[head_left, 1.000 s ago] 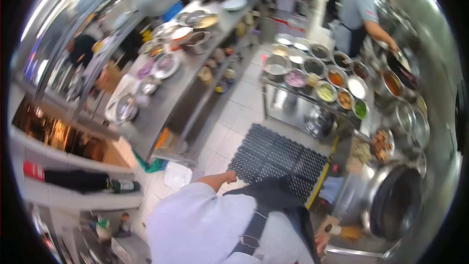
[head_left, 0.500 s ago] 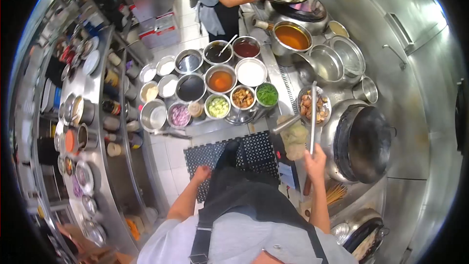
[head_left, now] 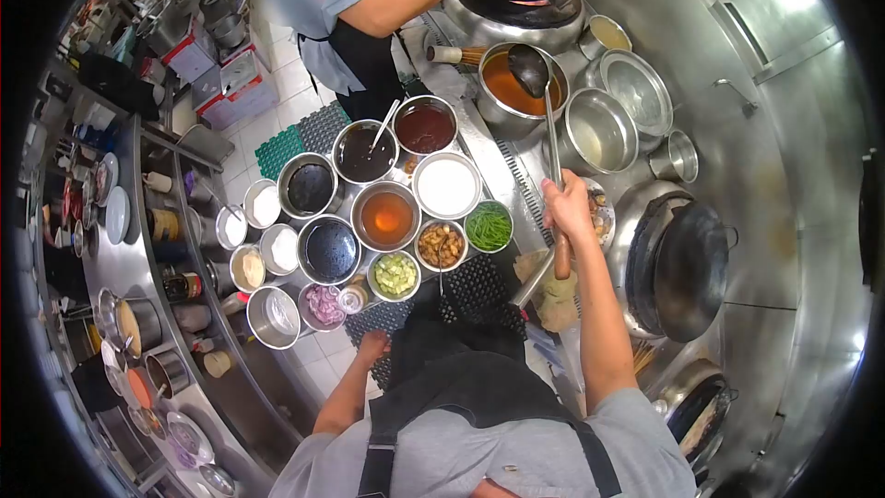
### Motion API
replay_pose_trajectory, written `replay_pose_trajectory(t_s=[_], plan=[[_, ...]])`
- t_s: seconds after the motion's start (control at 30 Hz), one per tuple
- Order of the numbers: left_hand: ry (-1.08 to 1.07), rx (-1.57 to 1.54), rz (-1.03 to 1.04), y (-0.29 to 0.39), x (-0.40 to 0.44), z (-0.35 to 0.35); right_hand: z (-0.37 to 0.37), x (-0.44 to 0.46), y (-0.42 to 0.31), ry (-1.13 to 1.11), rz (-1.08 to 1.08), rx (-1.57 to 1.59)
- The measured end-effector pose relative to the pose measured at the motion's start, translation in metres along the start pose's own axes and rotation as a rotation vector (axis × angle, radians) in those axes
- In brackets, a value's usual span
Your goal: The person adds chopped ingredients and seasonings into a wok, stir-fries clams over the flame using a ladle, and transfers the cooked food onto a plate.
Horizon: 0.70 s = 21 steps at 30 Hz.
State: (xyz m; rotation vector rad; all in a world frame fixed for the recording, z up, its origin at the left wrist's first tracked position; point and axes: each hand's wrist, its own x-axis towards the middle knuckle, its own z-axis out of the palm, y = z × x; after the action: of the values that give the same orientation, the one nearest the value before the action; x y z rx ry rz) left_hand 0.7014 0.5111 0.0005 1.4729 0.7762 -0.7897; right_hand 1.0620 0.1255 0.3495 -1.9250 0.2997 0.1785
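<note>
My right hand (head_left: pixel 569 209) is closed around the shaft of a ladle (head_left: pixel 554 134), with its wooden handle end sticking out below my fist. The ladle's dark bowl lies within the mouth of a metal pot (head_left: pixel 490 111) of orange-brown liquid (head_left: pixel 509 86); whether it dips in is hard to tell. Under my right forearm, a bowl of brownish pieces (head_left: pixel 604 212) is partly covered. My left hand (head_left: pixel 374 347) hangs low beside my apron with fingers curled, and no object shows in it. A crumpled cloth (head_left: pixel 556 304) lies left of my right forearm.
Several metal tubs of sauces, white powder, chopped greens (head_left: pixel 489 225) and red onion (head_left: pixel 323 305) stand ahead and left. A wok (head_left: pixel 691 263) sits at right. Beyond the pot, a co-worker's arm (head_left: pixel 406 2) reaches over another wok. Steel shelving (head_left: pixel 221 314) runs along the left.
My right hand has moved forward, carrying the ladle's bowl from above the brownish pieces into the mouth of the orange-liquid pot. The view has shifted, and my left hand stays low.
</note>
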Motion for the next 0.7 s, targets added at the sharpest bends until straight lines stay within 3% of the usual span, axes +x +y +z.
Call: replay_pose_trajectory(t_s=[0.13, 0.23, 0.33, 0.57, 0.63, 0.7], plan=[[-0.083, 0.230, 0.091, 0.020, 0.024, 0.006, 0.000, 0.005, 0.005, -0.072, 0.130, 0.280], [0.049, 0.489, 0.205, 0.016, 0.043, 0.027, -0.009, 0.001, 0.000, -0.114, 0.188, 0.549], [-0.079, 0.873, 0.285, 0.055, 0.038, 0.060, -0.027, -0.004, -0.001, -0.175, 0.245, 0.787], [-0.540, 1.008, 0.549, 0.105, 0.021, 0.190, -0.111, -0.083, 0.020, -0.458, 0.220, 1.432], [-0.691, 1.060, 0.621, 0.111, 0.012, 0.244, -0.150, -0.134, 0.029, -0.469, 0.234, 1.608], [-0.845, 1.090, 0.712, 0.096, 0.003, 0.299, -0.192, -0.188, 0.050, -0.409, 0.181, 1.591]])
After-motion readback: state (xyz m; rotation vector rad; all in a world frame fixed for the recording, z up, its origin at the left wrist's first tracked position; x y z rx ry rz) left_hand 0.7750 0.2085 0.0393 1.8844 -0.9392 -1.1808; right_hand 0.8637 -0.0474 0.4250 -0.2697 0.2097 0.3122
